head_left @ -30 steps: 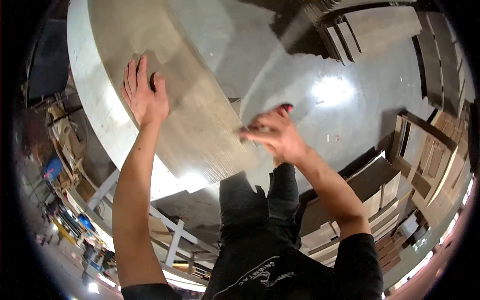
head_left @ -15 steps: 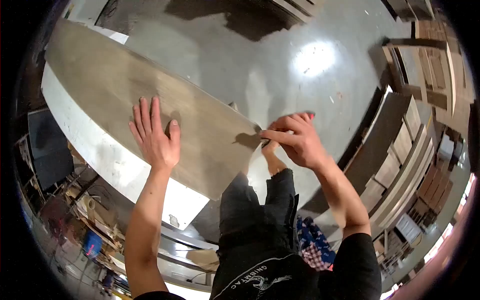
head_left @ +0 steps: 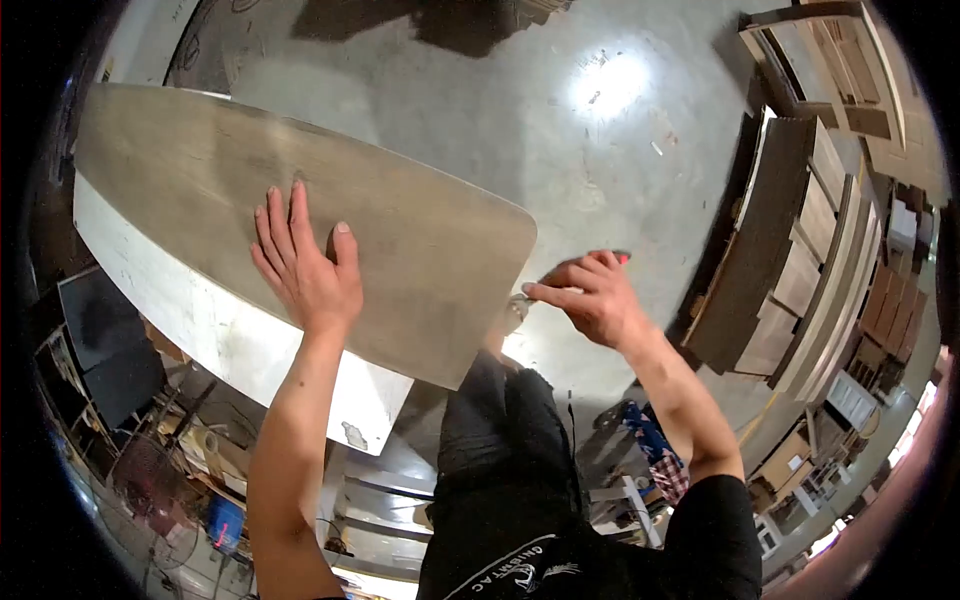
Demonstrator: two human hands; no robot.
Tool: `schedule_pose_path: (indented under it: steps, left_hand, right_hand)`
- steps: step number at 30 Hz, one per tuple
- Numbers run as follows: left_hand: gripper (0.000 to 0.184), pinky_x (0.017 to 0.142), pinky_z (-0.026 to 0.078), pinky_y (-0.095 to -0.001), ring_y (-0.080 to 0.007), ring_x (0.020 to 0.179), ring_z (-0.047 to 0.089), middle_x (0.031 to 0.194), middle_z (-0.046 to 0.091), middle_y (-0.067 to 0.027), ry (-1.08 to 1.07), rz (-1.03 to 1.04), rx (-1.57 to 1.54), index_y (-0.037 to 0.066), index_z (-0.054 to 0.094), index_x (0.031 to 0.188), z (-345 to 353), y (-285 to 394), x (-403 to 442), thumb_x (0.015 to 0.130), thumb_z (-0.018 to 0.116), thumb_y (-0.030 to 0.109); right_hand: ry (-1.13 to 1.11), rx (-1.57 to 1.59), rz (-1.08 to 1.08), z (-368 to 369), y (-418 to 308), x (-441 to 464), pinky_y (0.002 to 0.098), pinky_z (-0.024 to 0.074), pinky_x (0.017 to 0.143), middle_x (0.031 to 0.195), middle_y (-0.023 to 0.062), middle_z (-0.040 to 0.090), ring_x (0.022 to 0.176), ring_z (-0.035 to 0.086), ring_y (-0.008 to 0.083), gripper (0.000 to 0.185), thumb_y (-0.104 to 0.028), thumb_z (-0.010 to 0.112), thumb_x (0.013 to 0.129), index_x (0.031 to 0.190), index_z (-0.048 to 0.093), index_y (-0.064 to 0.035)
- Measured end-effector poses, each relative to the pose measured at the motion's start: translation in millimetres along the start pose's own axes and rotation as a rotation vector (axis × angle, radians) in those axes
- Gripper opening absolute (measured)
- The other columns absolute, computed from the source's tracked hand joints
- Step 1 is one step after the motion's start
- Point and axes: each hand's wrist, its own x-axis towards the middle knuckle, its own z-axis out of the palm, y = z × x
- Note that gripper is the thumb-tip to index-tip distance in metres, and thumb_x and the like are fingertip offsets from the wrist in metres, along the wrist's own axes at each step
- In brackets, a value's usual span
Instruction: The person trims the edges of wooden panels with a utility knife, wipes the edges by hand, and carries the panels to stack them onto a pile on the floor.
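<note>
A large flat brown board (head_left: 420, 240) with a rounded near corner lies on a white-topped work surface (head_left: 220, 315). My left hand (head_left: 310, 265) rests palm down on the board, fingers stretched out and thumb apart. Just off the board's right end, my right hand (head_left: 590, 298) is closed around a slim tool with a red end (head_left: 622, 259). Most of the tool is hidden by the fingers, so its exact kind does not show. A greyish blurred tip (head_left: 520, 301) appears beside the index finger, near the board's edge.
To the right stand stacked wooden panels (head_left: 790, 280) and a wooden frame (head_left: 830, 65). Grey concrete floor (head_left: 450, 110) lies beyond the board. At the lower left are a dark panel (head_left: 110, 340), a fan (head_left: 150, 470) and a blue container (head_left: 225, 525).
My right hand has come away from the board's edge and is now beside its rounded corner. The view has shifted and my legs have moved. My left hand stays flat on the board.
</note>
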Motion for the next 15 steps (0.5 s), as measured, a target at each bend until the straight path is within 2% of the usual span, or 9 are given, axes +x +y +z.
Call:
schedule_pose_path:
  steps: [2, 3, 4, 5, 8, 12, 15]
  left_hand:
    - [0.064, 0.12, 0.013, -0.0607, -0.0392, 0.151, 0.023, 0.162, 0.031, -0.0141, 0.028, 0.007, -0.002, 0.017, 0.038, 0.155, 2.9, -2.1, -1.7, 0.096, 0.056, 0.035]
    - [0.063, 0.12, 0.013, -0.0603, -0.0389, 0.151, 0.023, 0.162, 0.032, -0.0144, 0.04, 0.014, -0.009, 0.017, 0.039, 0.155, 6.0, -4.4, -1.3, 0.097, 0.055, 0.037]
    - [0.062, 0.121, 0.013, -0.0599, -0.0386, 0.151, 0.024, 0.161, 0.033, -0.0146, 0.05, 0.022, -0.018, 0.017, 0.039, 0.155, 8.8, -5.7, -2.9, 0.098, 0.054, 0.038]
    - [0.061, 0.121, 0.014, -0.0594, -0.038, 0.151, 0.024, 0.161, 0.034, -0.0144, 0.056, 0.03, -0.018, 0.017, 0.04, 0.154, 10.6, -6.2, -4.5, 0.099, 0.053, 0.039]
    - [0.059, 0.121, 0.014, -0.058, -0.0363, 0.151, 0.025, 0.16, 0.035, -0.0137, 0.089, 0.037, -0.02, 0.018, 0.041, 0.154, 12.5, -8.2, -4.4, 0.1, 0.052, 0.041]
    - [0.058, 0.122, 0.014, -0.0569, -0.0351, 0.151, 0.026, 0.161, 0.035, -0.0121, 0.108, 0.023, -0.012, 0.02, 0.042, 0.153, 14.7, -9.8, -2.5, 0.1, 0.051, 0.042]
    - [0.058, 0.122, 0.014, -0.0562, -0.0348, 0.151, 0.026, 0.161, 0.035, -0.0118, 0.107, 0.019, -0.006, 0.021, 0.042, 0.153, 16.2, -9.7, -4.8, 0.1, 0.051, 0.043]
  right_hand:
    - [0.379, 0.434, 0.188, 36.4, 21.3, -23.0, 0.0387, 0.0514, 0.076, 0.098, 0.008, 0.072, 0.09, 0.066, 0.0243, 0.043, 0.005, 0.065, 0.082, 0.115, 0.076, -0.0189]
    - [0.532, 0.335, 0.382, 14.6, -4.2, 0.7, 0.0376, 0.0531, 0.071, 0.098, 0.0126, 0.071, 0.086, 0.066, 0.0279, 0.039, 0.008, 0.065, 0.083, 0.114, 0.076, -0.0134]
    - [0.578, 0.188, 0.379, 8.7, 1.8, 11.2, 0.0352, 0.0528, 0.071, 0.099, 0.0114, 0.07, 0.085, 0.066, 0.0275, 0.039, 0.01, 0.065, 0.084, 0.113, 0.075, -0.0128]
    - [0.531, 0.162, 0.396, -0.5, -1.4, 25.0, 0.0377, 0.0511, 0.074, 0.1, 0.0097, 0.07, 0.087, 0.066, 0.0264, 0.036, 0.007, 0.065, 0.085, 0.112, 0.075, -0.0142]
    - [0.426, 0.014, 0.219, 6.0, -4.7, 49.6, 0.04, 0.0478, 0.079, 0.096, 0.0073, 0.07, 0.089, 0.066, 0.0252, 0.036, 0.005, 0.065, 0.085, 0.111, 0.076, -0.0169]
    - [0.534, 0.162, 0.341, 41.6, -20.4, 38.1, 0.0393, 0.043, 0.079, 0.096, 0.007, 0.07, 0.09, 0.064, 0.0267, 0.037, 0.002, 0.066, 0.081, 0.11, 0.076, -0.019]
    - [0.568, 0.201, 0.443, 86.7, -65.7, 6.4, 0.039, 0.0406, 0.078, 0.094, 0.0056, 0.067, 0.092, 0.062, 0.0255, 0.041, 0.0, 0.068, 0.077, 0.111, 0.076, -0.0212]
